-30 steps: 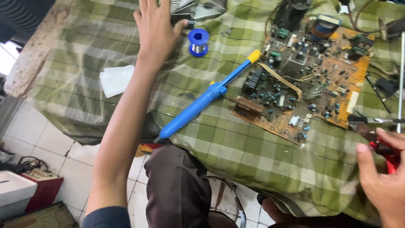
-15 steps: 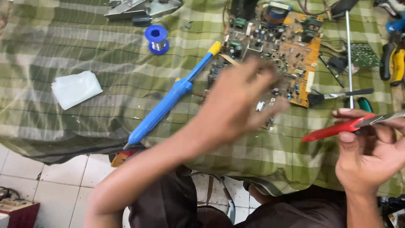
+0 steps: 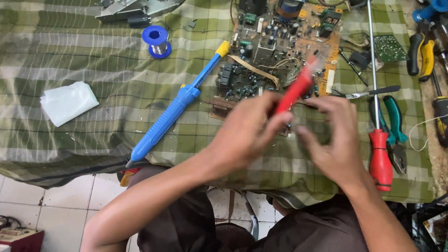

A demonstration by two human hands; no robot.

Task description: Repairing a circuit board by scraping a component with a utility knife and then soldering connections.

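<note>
The left hand [image 3: 245,135] has joined the right hand [image 3: 333,135]; both grip a red-handled tool [image 3: 295,91] over the circuit board [image 3: 280,42].

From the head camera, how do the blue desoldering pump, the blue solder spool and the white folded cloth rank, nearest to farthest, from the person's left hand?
Measured from the left hand, which grips a red tool:
1. Blue desoldering pump, lying diagonally just to the left of the hand.
2. Blue solder spool, farther up and to the left on the green checked cloth.
3. White folded cloth, far left near the table's edge.
</note>
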